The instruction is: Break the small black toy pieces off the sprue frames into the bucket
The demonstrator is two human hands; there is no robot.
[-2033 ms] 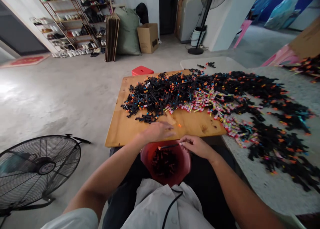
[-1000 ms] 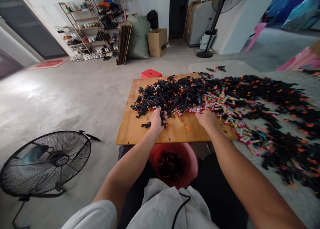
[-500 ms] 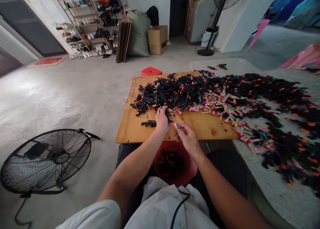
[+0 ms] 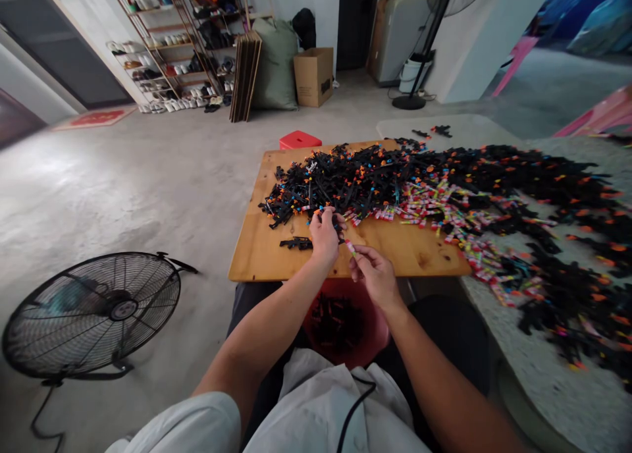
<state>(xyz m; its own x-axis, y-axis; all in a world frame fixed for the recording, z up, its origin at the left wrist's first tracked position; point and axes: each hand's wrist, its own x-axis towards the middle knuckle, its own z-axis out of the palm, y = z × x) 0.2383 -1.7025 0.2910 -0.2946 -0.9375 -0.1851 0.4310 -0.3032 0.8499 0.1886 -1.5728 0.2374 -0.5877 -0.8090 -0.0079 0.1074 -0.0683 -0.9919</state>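
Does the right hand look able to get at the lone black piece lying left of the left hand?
Probably not directly: the left hand blocks the way to the black piece, and the right hand holds a pink tube.

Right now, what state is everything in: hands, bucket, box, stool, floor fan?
Left hand: closed around a black plastic piece.
Right hand: pinching a small pink-and-white tube.
Red plastic bucket: open-topped, dark pieces inside.
Brown cardboard box: upright.
Red plastic stool: upright.
Black wire-caged floor fan: standing; running or not unclear.
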